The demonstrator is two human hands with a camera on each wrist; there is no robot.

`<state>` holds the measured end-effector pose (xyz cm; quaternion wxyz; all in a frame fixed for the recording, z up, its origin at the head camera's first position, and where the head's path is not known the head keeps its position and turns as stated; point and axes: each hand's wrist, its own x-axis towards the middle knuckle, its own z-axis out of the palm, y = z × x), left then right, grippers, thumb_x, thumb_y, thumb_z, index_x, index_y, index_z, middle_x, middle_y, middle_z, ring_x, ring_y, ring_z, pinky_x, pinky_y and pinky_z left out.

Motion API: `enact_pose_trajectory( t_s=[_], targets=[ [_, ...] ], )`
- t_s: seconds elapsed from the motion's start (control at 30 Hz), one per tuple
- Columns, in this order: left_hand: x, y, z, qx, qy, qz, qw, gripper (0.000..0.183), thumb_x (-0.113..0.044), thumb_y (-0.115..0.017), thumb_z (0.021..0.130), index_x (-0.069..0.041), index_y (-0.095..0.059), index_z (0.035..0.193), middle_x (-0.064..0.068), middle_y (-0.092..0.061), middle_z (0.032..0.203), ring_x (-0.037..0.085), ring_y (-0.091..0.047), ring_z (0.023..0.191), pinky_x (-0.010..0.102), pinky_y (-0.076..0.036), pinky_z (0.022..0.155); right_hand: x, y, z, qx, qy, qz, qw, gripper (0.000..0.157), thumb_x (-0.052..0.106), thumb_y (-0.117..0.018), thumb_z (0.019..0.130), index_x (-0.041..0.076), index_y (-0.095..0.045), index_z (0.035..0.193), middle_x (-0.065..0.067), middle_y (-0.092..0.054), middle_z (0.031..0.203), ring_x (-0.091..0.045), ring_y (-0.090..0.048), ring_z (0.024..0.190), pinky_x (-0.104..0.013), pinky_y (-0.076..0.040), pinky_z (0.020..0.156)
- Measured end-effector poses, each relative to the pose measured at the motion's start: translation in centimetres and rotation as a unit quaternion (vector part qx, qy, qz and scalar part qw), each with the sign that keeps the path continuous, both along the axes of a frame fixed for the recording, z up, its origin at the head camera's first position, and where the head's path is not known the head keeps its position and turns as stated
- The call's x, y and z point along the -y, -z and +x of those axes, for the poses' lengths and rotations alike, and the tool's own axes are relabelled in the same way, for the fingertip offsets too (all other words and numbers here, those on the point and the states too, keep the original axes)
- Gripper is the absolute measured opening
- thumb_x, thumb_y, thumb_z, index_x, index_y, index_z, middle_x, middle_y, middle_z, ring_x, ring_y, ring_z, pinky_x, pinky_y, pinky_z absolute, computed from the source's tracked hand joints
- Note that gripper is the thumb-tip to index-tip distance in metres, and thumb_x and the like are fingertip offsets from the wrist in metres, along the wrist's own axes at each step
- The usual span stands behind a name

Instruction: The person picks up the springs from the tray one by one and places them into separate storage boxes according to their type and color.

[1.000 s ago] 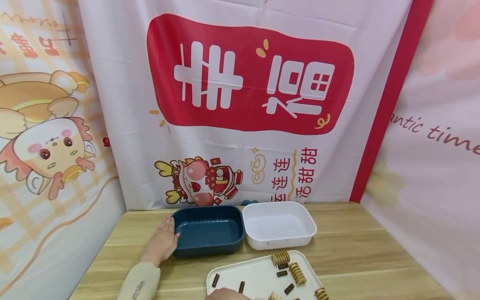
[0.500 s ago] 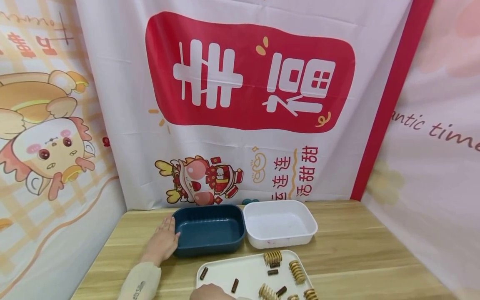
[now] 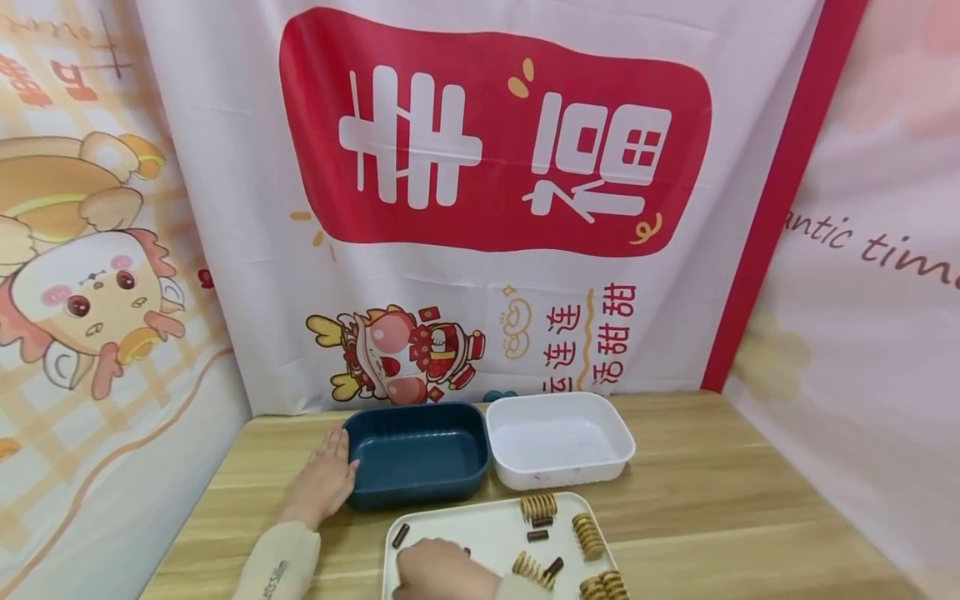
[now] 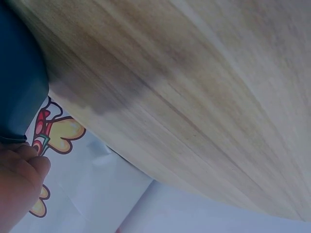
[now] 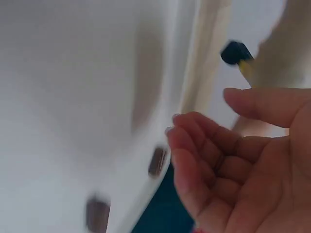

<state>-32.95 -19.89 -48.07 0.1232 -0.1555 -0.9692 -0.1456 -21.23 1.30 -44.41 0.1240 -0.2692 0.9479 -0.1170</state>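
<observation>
At the left end of a dark blue bin [image 3: 431, 493], my left hand [image 3: 324, 479] rests against the outer wall with its fingers straight. In the left wrist view its fingers [image 4: 36, 162] touch the bin's edge. My right hand [image 3: 441, 570] hovers over the left part of a white tray [image 3: 480, 527]. In the right wrist view its loosely curled fingers [image 5: 187, 170] hold nothing, thumb apart. Small dark coil springs [image 3: 537, 536] and large gold coil springs [image 3: 587, 536] lie scattered on the tray. One dark spring [image 3: 467, 552] is mostly hidden behind the right hand.
A white bin [image 3: 558, 475] stands directly right of the blue one, both at the back of the wooden table [image 3: 720, 508]. A printed cloth [image 3: 487, 275] hangs behind them, with more hangings left and right.
The tray and its springs have shifted left in the head view. My right hand has come further into view over the tray. The left hand stays against the blue bin.
</observation>
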Motion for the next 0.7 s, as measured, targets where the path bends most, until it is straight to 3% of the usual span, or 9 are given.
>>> enact_pose_trajectory(
  t_s=[0.1,0.2,0.3,0.43,0.57,0.7],
  targets=[
    [0.2,-0.1,0.0,-0.006,-0.001,-0.003,1.0000,0.055,-0.013,-0.046,0.096,0.024,-0.030,0.134,0.038,-0.023,0.143,0.051,-0.023,0.133,0.060,-0.024,0.105,-4.5,-1.7,-0.8,-0.092,-0.054,-0.036,0.994,0.009,0.024,-0.070,0.082,0.017,-0.066,0.079,0.012,-0.060,0.070,0.000,-0.054,0.063,-0.018,-0.043,0.054],
    [0.2,-0.3,0.1,0.000,-0.002,-0.013,0.9999,0.055,-0.014,-0.044,0.097,0.023,-0.029,0.134,0.038,-0.024,0.143,0.050,-0.022,0.133,0.060,-0.024,0.105,-10.0,-2.5,-2.0,-0.136,-0.087,-0.081,0.984,0.011,0.018,-0.071,0.082,0.013,-0.067,0.091,0.008,-0.065,0.082,-0.002,-0.059,0.075,-0.016,-0.047,0.064],
    [0.1,-0.3,0.2,0.013,-0.004,-0.019,0.9997,0.054,-0.015,-0.043,0.098,0.021,-0.028,0.136,0.037,-0.023,0.144,0.049,-0.021,0.134,0.059,-0.024,0.106,-15.4,-2.5,-3.0,-0.141,-0.087,-0.100,0.981,0.020,0.011,-0.073,0.079,0.006,-0.067,0.098,0.000,-0.068,0.093,-0.009,-0.062,0.085,-0.024,-0.051,0.076],
    [0.0,-0.3,0.2,0.016,-0.008,-0.015,0.9997,0.054,-0.015,-0.043,0.098,0.020,-0.028,0.137,0.035,-0.022,0.145,0.048,-0.020,0.135,0.059,-0.023,0.106,-20.8,-1.7,-3.9,-0.135,-0.057,-0.058,0.988,0.037,0.013,-0.078,0.071,0.001,-0.066,0.103,-0.007,-0.067,0.100,-0.019,-0.062,0.090,-0.034,-0.052,0.080],
    [0.0,-0.4,0.1,0.011,-0.008,-0.012,0.9998,0.054,-0.015,-0.042,0.098,0.021,-0.028,0.136,0.036,-0.023,0.145,0.048,-0.020,0.135,0.058,-0.022,0.107,-23.2,-0.8,-4.4,-0.099,-0.037,-0.029,0.994,0.054,0.019,-0.083,0.060,-0.001,-0.064,0.106,-0.009,-0.064,0.099,-0.019,-0.060,0.087,-0.036,-0.051,0.078],
    [0.0,-0.3,0.0,0.008,-0.003,-0.013,0.9999,0.054,-0.015,-0.043,0.098,0.021,-0.028,0.136,0.036,-0.023,0.144,0.048,-0.020,0.135,0.058,-0.021,0.107,-23.4,-0.3,-4.6,-0.064,-0.015,0.000,0.998,0.061,0.026,-0.087,0.055,0.003,-0.064,0.106,-0.005,-0.063,0.098,-0.016,-0.060,0.087,-0.035,-0.051,0.079]
  ],
)
